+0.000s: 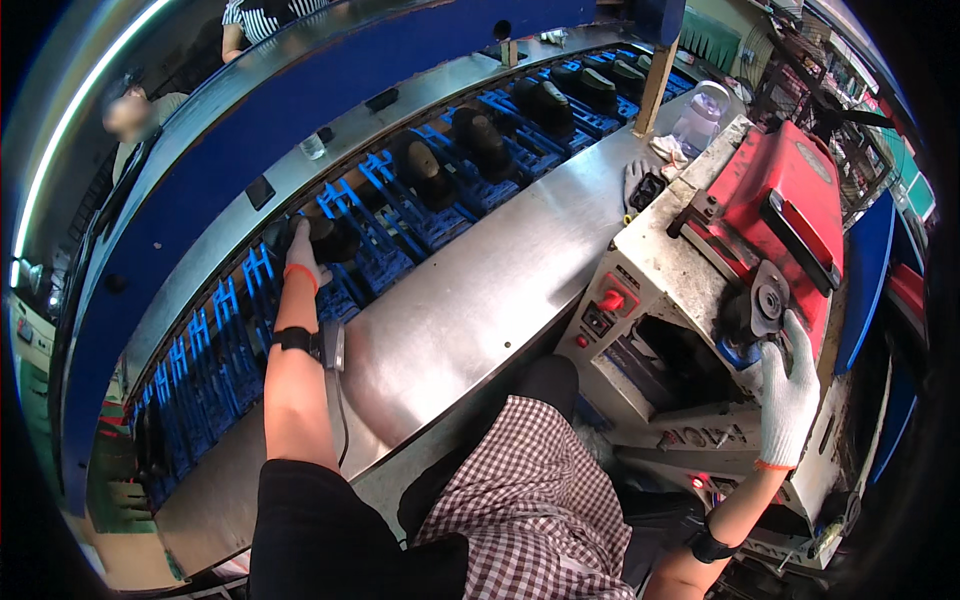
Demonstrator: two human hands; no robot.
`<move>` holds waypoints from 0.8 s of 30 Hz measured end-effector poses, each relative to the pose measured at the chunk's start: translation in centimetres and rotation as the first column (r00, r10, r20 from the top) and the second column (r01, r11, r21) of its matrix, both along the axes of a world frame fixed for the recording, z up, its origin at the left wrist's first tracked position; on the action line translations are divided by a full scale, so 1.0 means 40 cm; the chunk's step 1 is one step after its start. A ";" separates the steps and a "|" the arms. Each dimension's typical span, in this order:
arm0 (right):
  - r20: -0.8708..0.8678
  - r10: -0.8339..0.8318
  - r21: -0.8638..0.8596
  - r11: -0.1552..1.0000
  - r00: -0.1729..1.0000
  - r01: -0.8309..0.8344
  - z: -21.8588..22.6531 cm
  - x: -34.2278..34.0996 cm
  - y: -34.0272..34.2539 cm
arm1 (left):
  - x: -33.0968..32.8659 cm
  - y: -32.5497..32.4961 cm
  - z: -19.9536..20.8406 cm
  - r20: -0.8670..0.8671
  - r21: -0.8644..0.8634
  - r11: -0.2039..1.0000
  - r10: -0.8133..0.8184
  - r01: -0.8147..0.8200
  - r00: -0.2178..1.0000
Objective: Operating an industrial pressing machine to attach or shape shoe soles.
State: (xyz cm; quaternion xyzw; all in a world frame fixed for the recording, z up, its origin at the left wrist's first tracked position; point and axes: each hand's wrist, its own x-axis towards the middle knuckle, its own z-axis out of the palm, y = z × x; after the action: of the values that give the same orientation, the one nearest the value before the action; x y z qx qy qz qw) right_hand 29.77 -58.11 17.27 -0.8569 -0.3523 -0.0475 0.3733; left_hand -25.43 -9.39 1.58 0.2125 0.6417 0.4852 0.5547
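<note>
My left hand (304,262), in a white knit glove with an orange cuff, reaches over the conveyor. Its fingers wrap the near side of a black shoe upper (335,238); the fingertips are partly hidden. On the right, my right hand (788,400), gloved likewise, is raised at the front of a red and cream machine (765,190). Its thumb and a finger stretch apart against the edge of a dark rounded piece (757,308) with a round grey centre. Whether that piece belongs to the machine I cannot tell.
Several black uppers (422,172) stand along the conveyor's blue slatted racks (215,325). A metal ledge (470,285) runs in front. A red switch (615,298) juts from the machine. A clear jug (702,118) and gloves (640,185) lie beyond. Two people are across the line.
</note>
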 end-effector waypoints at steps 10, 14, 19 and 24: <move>0.059 -0.025 0.032 0.999 0.998 0.023 -0.009 0.008 -0.012 | 0.194 0.121 -0.015 -0.351 -0.048 0.932 0.322 -0.360 0.879; -0.033 -0.044 0.070 0.996 0.998 0.046 0.003 0.003 0.011 | -0.015 0.127 -0.091 0.206 0.257 0.966 -0.091 0.035 0.974; 0.319 -0.095 -0.035 0.993 0.943 0.112 0.013 -0.012 -0.001 | 0.012 -0.068 -0.097 0.325 0.286 0.948 -0.236 0.143 0.916; 0.218 -0.068 -0.050 0.996 0.973 0.081 0.002 -0.001 -0.006 | 0.149 -0.352 0.001 0.429 0.283 0.949 -0.257 0.142 0.866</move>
State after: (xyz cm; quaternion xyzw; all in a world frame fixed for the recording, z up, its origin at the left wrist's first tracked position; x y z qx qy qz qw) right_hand 29.72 -58.35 17.35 -0.8697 -0.3598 -0.1442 0.3056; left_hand -19.46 -23.48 1.63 0.2230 0.4021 0.5358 0.7082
